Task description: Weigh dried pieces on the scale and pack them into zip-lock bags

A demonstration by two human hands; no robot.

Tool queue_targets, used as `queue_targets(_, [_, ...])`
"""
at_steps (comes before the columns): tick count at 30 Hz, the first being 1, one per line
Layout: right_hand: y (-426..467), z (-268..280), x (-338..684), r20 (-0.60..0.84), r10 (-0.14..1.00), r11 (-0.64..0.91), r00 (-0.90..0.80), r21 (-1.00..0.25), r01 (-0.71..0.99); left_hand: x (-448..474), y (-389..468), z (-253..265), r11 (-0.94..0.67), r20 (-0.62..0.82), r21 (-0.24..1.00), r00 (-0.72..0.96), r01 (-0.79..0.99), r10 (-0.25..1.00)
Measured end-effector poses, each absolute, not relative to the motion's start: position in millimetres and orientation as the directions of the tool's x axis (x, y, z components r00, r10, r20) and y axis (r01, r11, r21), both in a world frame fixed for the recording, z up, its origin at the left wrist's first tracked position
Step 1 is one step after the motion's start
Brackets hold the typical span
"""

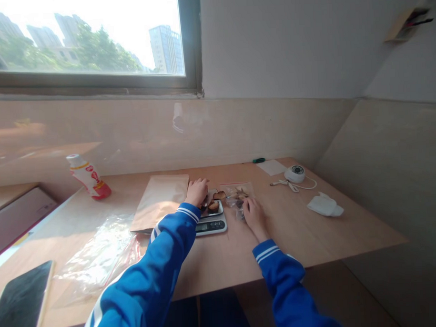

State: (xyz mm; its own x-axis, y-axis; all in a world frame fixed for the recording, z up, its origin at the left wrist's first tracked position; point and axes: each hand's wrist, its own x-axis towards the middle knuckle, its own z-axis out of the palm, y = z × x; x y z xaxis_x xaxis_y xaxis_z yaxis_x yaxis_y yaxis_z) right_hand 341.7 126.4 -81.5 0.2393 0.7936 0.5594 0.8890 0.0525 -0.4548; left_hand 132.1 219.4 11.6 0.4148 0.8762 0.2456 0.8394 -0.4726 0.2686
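Note:
My left hand [197, 193] reaches over a small white kitchen scale [211, 226]. Its fingers curl down at the pan's far left side, where their tips are mostly hidden; I cannot make out what is in them. Dried brown slices [214, 206] with dark edges lie on the pan beside it. To the right of the scale, a clear plastic bag [236, 194] holds pale dried pieces. My right hand [253, 213] is closed at the bag's near right side, its fingertips gripping the plastic.
A brown paper bag [162, 196] lies left of the scale, by clear plastic bags [103, 253]. A bottle [90, 177] and a tablet-like dark device [24, 301] are further left. At right are a white round device with cable [294, 174], crumpled tissue [325, 205], paper [271, 167] and a green-handled tool [259, 160].

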Motion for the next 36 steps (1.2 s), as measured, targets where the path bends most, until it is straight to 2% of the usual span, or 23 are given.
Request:
queue_targets(4, [126.7, -82.6, 343.0, 0.555, 0.797, 0.069, 0.236, -0.473, 0.878, 117.2, 222.9, 6.6, -0.465, 0.179, 0.282, 0.430, 0.839, 0.885])
queue_targets(9, [127.6, -84.0, 345.1, 0.542, 0.808, 0.064, 0.232, -0.472, 0.880, 111.0, 215.9, 4.7, -0.524, 0.184, 0.290, 0.491, 0.801, 0.852])
queue_targets(15, [127.8, -83.8, 344.9, 0.536, 0.808, 0.057, 0.243, -0.481, 0.875, 127.6, 201.9, 12.0, -0.534, 0.234, 0.234, 0.487, 0.812, 0.842])
queue_targets(19, [128.2, -84.6, 344.9, 0.539, 0.805, 0.060, 0.249, -0.491, 0.869, 146.3, 197.5, 14.7, -0.544, 0.218, 0.188, 0.505, 0.818, 0.835])
queue_targets(27, [128.7, -84.8, 345.0, 0.548, 0.802, 0.047, 0.237, -0.453, 0.890, 157.2, 199.6, 11.3, -0.498, 0.209, 0.107, 0.470, 0.861, 0.858])
queue_targets(36, [127.3, -83.3, 344.1, 0.566, 0.792, 0.057, 0.231, -0.444, 0.894, 154.6, 206.8, 20.7, -0.424, 0.230, 0.084, 0.397, 0.902, 0.889])
